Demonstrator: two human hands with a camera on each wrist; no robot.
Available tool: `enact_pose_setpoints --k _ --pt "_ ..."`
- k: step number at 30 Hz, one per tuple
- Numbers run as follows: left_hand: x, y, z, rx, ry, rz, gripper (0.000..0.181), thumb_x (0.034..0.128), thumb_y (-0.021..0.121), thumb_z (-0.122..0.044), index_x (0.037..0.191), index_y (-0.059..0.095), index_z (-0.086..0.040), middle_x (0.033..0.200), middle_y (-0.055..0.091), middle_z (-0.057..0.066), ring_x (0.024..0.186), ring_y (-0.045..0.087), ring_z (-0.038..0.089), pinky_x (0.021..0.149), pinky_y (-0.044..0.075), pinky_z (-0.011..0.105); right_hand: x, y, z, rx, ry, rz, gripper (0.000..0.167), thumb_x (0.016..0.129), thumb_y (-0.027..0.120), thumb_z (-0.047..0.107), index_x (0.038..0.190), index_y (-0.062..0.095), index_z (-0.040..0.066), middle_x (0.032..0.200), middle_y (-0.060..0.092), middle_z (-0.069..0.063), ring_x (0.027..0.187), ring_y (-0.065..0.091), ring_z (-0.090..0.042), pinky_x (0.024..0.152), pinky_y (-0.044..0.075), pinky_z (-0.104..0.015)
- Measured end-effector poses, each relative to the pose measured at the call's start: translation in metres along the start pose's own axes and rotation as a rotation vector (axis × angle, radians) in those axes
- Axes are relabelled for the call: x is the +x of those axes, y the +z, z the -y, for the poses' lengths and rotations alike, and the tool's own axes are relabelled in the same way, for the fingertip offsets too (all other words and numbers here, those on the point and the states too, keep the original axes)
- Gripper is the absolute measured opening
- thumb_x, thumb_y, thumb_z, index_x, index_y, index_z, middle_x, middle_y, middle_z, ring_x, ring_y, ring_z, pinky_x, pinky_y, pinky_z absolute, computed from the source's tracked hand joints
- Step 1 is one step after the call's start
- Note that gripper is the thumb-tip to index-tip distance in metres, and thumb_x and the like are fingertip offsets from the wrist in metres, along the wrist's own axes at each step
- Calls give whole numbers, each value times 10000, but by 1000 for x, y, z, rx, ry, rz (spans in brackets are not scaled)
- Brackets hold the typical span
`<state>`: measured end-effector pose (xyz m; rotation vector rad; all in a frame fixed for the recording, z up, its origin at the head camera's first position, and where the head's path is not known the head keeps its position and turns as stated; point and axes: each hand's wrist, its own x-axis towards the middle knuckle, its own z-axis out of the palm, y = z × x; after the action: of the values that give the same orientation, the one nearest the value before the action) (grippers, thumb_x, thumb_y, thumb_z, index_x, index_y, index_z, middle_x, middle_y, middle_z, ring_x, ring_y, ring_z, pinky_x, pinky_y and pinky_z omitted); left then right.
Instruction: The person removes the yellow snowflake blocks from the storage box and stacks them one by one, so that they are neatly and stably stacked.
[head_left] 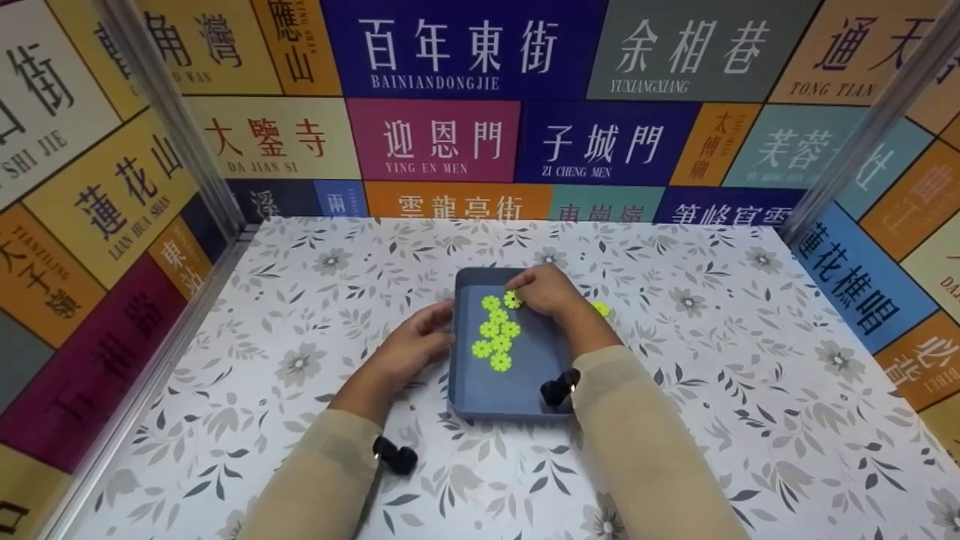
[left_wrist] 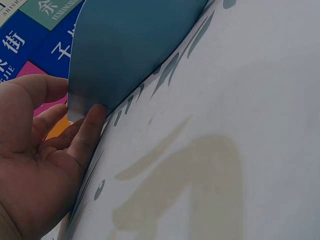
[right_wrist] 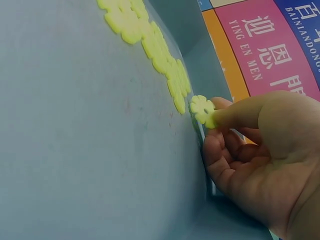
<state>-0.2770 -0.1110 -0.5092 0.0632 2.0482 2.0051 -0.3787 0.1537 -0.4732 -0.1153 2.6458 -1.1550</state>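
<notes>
Currently | right grip: pinching flower piece at its tips, over tray | left grip: spread, touching tray

Bright yellow-green is shown by the flower-shaped discs, plain slate blue by the rectangular tray. The white table is patterned with grey and beige flowers and leaves. The sleeves are coloured tan. Navy, magenta, orange and yellow wall panels are lettered in white, red or dark characters.
</notes>
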Motion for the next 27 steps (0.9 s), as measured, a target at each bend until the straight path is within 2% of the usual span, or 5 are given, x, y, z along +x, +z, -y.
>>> enact_pose_setpoints --k 5,14,17,21,27 --pt "1 1 1 -15 10 20 678 973 676 -81 1615 481 -183 1623 536 70 1467 553 265 1201 500 464 -3 -3 2 90 15 -9 289 1018 594 158 1225 795 155 1303 726 -80 1107 660 -242 889 552 -374" --pt "-1 1 1 -27 -4 26 676 975 679 -75 1612 485 -191 1636 524 55 1472 551 263 1207 494 462 -11 -25 15 397 28 17 288 1022 636 131 1270 775 87 1170 725 -75 1011 663 -238 1025 575 -470" --pt "-1 1 1 -30 8 34 674 979 674 -72 1615 480 -182 1636 523 64 1473 550 267 1210 491 461 -18 -38 19 491 25 5 289 1023 664 142 1287 763 77 1131 712 -50 963 660 -208 948 603 -388" --pt "1 1 1 -35 24 38 663 981 664 -68 1613 481 -153 1627 530 89 1481 541 278 1212 484 461 -28 -52 19 554 15 -18 281 1033 670 146 1291 757 76 1118 702 -32 927 645 -196 810 591 -282" --pt "2 -1 0 -27 12 13 665 963 686 -86 1599 505 -163 1610 546 77 1470 550 254 1210 490 446 -43 -66 8 596 -12 -60 324 1054 639 143 1343 708 12 1194 682 -37 997 648 -216 864 608 -285"
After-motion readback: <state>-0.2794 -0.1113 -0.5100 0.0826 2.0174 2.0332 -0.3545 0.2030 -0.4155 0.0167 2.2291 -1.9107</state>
